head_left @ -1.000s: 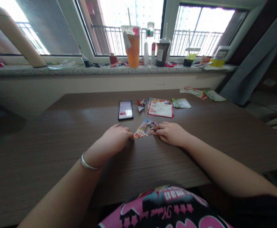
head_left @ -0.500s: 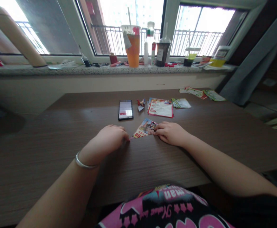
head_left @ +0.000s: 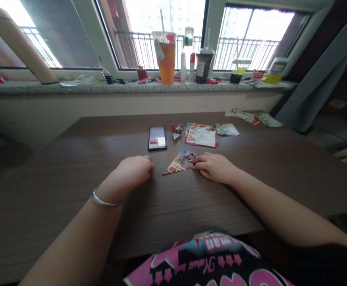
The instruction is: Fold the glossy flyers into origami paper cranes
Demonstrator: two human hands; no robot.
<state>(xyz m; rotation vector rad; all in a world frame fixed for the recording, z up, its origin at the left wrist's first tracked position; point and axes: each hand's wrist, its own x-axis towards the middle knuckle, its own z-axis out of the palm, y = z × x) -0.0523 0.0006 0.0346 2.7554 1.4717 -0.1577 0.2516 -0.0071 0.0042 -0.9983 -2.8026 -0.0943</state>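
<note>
Pressed down by the fingertips of the right hand, a folded paper triangle is pinned to the wooden table at its right corner. The fingers are lightly bent and kept close together; no thumb is seen, so whether the paper is pinched from beneath cannot be told. The left hand is held loosely curled and empty just beside the triangle's left tip, with no contact seen, and a metal bangle is worn on that wrist.

The triangle is laid flat in front of the person, between the hands, with its long edge turned toward the body. Its glossy face is printed in colour, with red figures near the left tip. Even fingertip pressure on the corner seems well judged, since the layers are likely to be kept from sliding out of line.

Beyond the triangle, a phone is placed to the left, with a small folded paper piece next to it. A red-printed leaflet lies straight ahead, and a green leaflet is set to its right. Further paper strips are scattered far beyond to the right. Past the table's far edge, an orange drink cup stands on the stone window sill.
</note>
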